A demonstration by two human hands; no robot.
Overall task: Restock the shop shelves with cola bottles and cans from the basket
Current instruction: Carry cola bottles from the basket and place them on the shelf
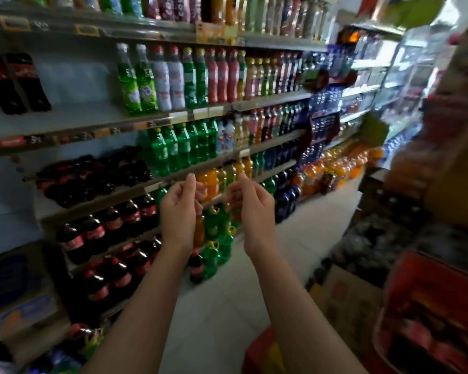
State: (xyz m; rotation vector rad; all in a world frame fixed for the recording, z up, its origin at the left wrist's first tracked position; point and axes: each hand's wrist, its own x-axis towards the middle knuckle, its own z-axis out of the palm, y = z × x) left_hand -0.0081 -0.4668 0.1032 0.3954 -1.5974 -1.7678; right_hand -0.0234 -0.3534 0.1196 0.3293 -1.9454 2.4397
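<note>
Both my hands are raised in front of the drink shelves and hold nothing. My left hand [179,209] has loosely curled fingers, and so does my right hand [250,209] beside it. Two tall cola bottles [16,82] stand at the left of an upper shelf [92,128], with bare shelf space next to them. Small cola bottles [92,176] lie piled on the shelf below. More upright cola bottles [106,228] fill the lower rows. A red basket [262,352] shows at the bottom edge, between my forearms; its contents are hidden.
Green, white, pink and orange soft drink bottles [189,76] fill the shelves to the right. Orange bottle packs [335,168] sit on the floor further along the aisle. Boxes and red packs [430,306] crowd the right side. The pale floor [227,306] runs between.
</note>
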